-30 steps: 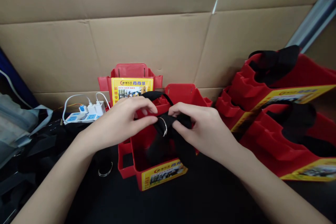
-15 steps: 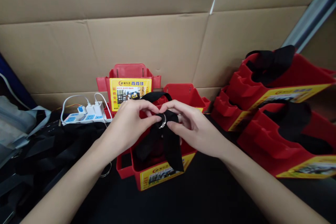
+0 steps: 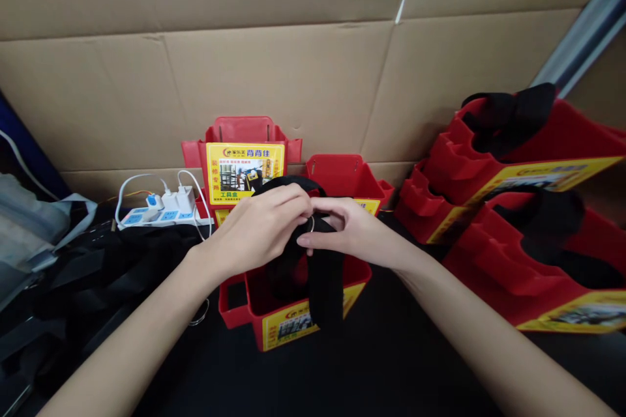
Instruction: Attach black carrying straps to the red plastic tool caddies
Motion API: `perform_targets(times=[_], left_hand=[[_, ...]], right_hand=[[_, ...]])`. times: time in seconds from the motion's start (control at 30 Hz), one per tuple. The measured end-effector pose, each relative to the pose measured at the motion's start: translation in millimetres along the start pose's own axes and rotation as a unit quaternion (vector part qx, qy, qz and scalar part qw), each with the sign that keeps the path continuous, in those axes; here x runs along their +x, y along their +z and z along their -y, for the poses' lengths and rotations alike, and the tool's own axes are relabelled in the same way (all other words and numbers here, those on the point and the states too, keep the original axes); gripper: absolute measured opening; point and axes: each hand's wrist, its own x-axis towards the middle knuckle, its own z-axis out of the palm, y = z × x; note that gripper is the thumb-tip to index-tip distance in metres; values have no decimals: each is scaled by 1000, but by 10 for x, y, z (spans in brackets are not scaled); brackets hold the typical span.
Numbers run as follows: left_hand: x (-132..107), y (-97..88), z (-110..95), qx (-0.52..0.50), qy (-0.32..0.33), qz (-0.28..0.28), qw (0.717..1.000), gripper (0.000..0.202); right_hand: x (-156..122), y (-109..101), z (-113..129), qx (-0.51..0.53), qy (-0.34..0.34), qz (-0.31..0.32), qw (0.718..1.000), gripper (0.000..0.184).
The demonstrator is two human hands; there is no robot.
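Note:
My left hand [image 3: 261,228] and my right hand [image 3: 349,231] meet over a red plastic tool box [image 3: 274,313] with a yellow label. Both pinch a black webbing strap [image 3: 323,283] at a small metal ring [image 3: 311,223], which shows only as a sliver between the fingertips. The strap loops up behind my hands and its free end hangs down over the box's front wall. The fingers of both hands are closed on the strap.
Another red box with a yellow label [image 3: 244,169] stands against the cardboard wall [image 3: 313,78]. Red boxes with black straps [image 3: 518,163] are stacked at the right. A white power strip [image 3: 161,212] and dark straps [image 3: 83,273] lie at the left. A loose metal ring [image 3: 199,318] rests on the black table.
My hands have closed in together around the ring, hiding most of it. The strap's free end now hangs straighter down over the box front.

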Motion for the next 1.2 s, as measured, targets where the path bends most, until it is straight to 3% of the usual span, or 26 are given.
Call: perform_targets(times=[0.23, 0.4, 0.47, 0.53, 0.63, 0.7, 0.83, 0.93, 1.07, 1.2], left_hand=[[-10, 26, 138, -41, 5, -52, 998, 14], [-87, -342, 253, -20, -89, -149, 985, 7], [-115, -479, 229, -15, -117, -131, 984, 7], [-116, -517, 162, -6, -96, -86, 992, 8], [-76, -401, 53, 14, -42, -23, 999, 11], [-44, -289, 22, 31, -31, -25, 999, 12], [-16, -187, 66, 36, -64, -121, 990, 9], [-17, -217, 121, -24, -132, -182, 974, 7], [-32, -275, 217, -100, -237, -215, 942, 3], [-87, -367, 374, -78, -318, -297, 897, 1]], right_hand=[[-2, -46, -22, -71, 30, -48, 996, 20], [-28, -137, 29, -119, 63, -99, 986, 27], [-60, -117, 94, -115, 31, -105, 987, 34], [-93, -63, 155, -123, -30, -108, 986, 40], [-115, 20, 170, -196, -142, -125, 962, 30], [-104, 39, 119, -240, -190, -129, 943, 17], [-65, -8, -24, -311, -204, -62, 926, 9], [-60, -63, -61, -333, -207, -15, 920, 5], [-105, -159, 19, -323, -212, 4, 922, 4], [-154, -278, 108, -324, -187, 53, 926, 11]])
